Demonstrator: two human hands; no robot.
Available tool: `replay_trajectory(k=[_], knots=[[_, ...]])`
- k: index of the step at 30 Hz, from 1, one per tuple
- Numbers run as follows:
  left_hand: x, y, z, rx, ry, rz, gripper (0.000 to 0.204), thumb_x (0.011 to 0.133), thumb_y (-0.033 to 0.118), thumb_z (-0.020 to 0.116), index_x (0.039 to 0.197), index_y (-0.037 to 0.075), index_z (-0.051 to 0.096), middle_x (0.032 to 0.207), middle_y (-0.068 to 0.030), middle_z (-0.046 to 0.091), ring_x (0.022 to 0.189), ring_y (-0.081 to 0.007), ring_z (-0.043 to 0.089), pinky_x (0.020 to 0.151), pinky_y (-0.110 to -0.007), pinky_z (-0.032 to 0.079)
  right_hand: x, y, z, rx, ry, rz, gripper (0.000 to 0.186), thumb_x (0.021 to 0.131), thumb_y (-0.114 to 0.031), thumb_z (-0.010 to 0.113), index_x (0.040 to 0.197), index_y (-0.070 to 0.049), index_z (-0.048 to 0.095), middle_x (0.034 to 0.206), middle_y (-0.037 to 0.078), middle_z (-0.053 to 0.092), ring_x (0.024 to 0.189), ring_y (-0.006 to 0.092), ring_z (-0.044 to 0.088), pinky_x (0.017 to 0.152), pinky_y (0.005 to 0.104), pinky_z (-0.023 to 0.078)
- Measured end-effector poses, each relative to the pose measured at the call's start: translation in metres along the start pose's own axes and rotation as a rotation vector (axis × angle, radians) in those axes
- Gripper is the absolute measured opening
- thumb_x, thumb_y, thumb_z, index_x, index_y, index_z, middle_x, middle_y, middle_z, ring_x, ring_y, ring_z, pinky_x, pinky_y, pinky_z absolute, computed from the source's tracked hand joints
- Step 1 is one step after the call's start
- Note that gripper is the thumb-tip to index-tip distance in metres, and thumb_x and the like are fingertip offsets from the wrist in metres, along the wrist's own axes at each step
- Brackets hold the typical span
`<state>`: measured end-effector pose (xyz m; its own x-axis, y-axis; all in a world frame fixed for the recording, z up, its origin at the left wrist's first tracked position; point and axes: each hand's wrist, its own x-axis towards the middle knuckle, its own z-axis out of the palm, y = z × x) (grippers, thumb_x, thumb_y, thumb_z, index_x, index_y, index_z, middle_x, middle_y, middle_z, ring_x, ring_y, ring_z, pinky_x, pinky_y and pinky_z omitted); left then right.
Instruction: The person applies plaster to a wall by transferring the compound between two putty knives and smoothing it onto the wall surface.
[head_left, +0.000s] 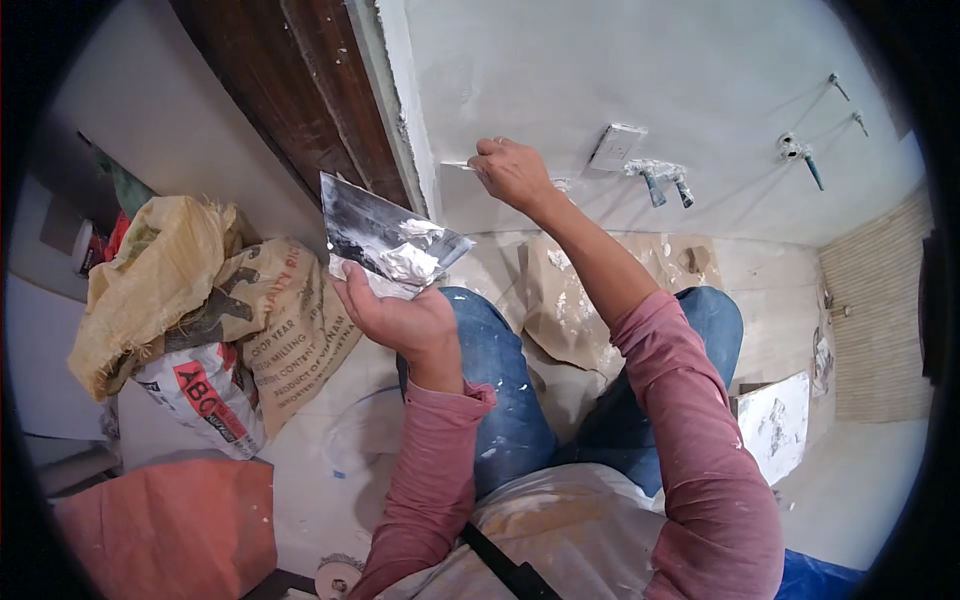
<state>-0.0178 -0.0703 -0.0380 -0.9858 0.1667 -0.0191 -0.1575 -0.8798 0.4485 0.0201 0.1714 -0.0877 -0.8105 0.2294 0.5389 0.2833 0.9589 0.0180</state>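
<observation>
My left hand [402, 322] holds a flat metal plate [358, 212] from below, its thumb over the near edge. A lump of white putty [408, 262] lies on the plate, with smears around it. My right hand [512, 175] is closed around a small tool, probably a putty knife [455, 165]; only its thin pale edge shows left of my fingers. That edge is at the grey wall [560, 70], close to the rough white corner strip [408, 110] beside the dark brown wooden frame [300, 90]. Most of the tool is hidden in my grip.
A wall socket [618, 147] and capped pipe stubs [665, 185] stick out right of my right hand. Torn brown paper [570, 310] covers the floor by my knees. Sacks [290, 330] are heaped at left, near an orange-red sheet [170, 525]. A white-smeared board [775, 425] stands at right.
</observation>
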Motion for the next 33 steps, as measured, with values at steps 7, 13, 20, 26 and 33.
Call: replay_trajectory(k=[7,13,20,26,33], knots=[[-0.004,0.004,0.008,0.007,-0.016,0.011,0.045,0.099,0.015,0.050,0.141,0.001,0.046,0.139,-0.0153,0.054,0.125,-0.0287,0.058,0.107,-0.044,0.048,0.017,0.002,-0.004,-0.033,0.124,0.018,0.011,0.086,-0.015,0.064,0.076,-0.013,0.068,0.086,0.004,0.060,0.087,0.0244,0.064,0.067,0.0401,0.056],[-0.005,0.006,0.009,-0.017,-0.006,-0.001,0.046,0.097,0.015,0.054,0.141,0.003,0.047,0.136,-0.0143,0.055,0.122,-0.0279,0.058,0.106,-0.044,0.049,0.042,0.003,-0.034,-0.062,0.228,0.014,0.010,0.083,-0.015,0.067,0.074,-0.013,0.065,0.085,0.002,0.059,0.082,0.0244,0.064,0.064,0.0395,0.056],[-0.006,0.005,0.008,-0.040,0.003,-0.003,0.043,0.095,0.015,0.056,0.136,0.002,0.049,0.132,-0.0129,0.057,0.119,-0.0278,0.060,0.104,-0.044,0.050,0.067,0.005,-0.072,-0.071,0.322,-0.011,0.009,0.081,-0.013,0.067,0.072,-0.011,0.065,0.083,0.004,0.060,0.079,0.0267,0.064,0.064,0.0415,0.055],[-0.005,0.004,0.011,-0.051,0.084,-0.013,0.049,0.093,0.014,0.061,0.138,-0.001,0.047,0.135,-0.0138,0.055,0.121,-0.0276,0.058,0.105,-0.043,0.048,0.092,0.004,-0.106,-0.096,0.352,-0.021,0.007,0.079,-0.013,0.067,0.073,-0.010,0.066,0.084,0.006,0.063,0.079,0.0291,0.066,0.064,0.0427,0.055],[-0.005,0.003,0.006,-0.039,0.075,-0.004,0.049,0.094,0.014,0.062,0.138,-0.003,0.048,0.136,-0.0146,0.055,0.120,-0.0281,0.059,0.105,-0.041,0.048,0.121,0.010,-0.145,-0.104,0.368,0.002,0.009,0.077,-0.017,0.070,0.081,-0.010,0.070,0.086,0.007,0.064,0.080,0.0331,0.065,0.071,0.0449,0.053]])
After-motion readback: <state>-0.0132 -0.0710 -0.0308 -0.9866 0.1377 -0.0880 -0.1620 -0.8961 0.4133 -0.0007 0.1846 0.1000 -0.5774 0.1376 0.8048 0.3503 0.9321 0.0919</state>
